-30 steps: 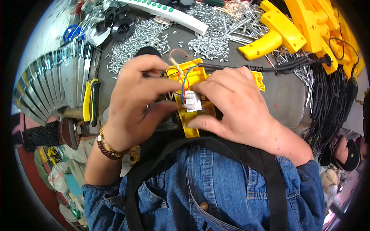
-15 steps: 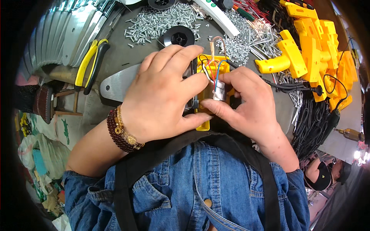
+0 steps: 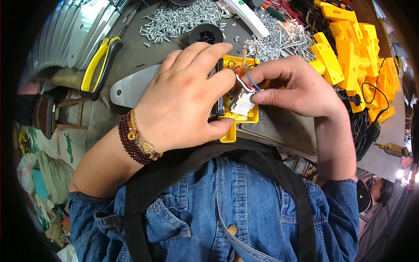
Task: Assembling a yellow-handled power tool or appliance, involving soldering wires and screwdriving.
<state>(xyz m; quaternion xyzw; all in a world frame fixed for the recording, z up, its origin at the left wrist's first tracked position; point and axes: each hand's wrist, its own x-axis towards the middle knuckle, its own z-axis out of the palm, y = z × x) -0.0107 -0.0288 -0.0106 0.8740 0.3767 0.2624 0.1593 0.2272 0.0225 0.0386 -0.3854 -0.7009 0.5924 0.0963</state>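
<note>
My left hand (image 3: pixel 187 96) is wrapped over a grey rounded metal plate (image 3: pixel 133 89) and the edge of a yellow plastic housing (image 3: pixel 254 116), its thumb pressing the near side. Much of the black part between plate and housing is hidden under that hand. In the housing sits a small whitish block (image 3: pixel 242 104), tilted, with white, red and blue wires around its top. My right hand (image 3: pixel 301 87) has thumb and forefinger pinched on the blue wire (image 3: pixel 252 78) at the block's upper right corner. Its other fingers are curled.
Loose screws (image 3: pixel 174 22) are heaped at the back, beside a black spool (image 3: pixel 206 35). Yellow-and-black pliers (image 3: pixel 100 67) lie left, near stacked metal plates (image 3: pixel 83 39). Yellow housings (image 3: pixel 349 52) pile up right. A person (image 3: pixel 375 192) is at the lower right.
My right hand has turned and lifted, its wrist swinging outward to the right, and its fingertips now pinch the wire end. The whitish block has tilted. My left hand keeps its hold.
</note>
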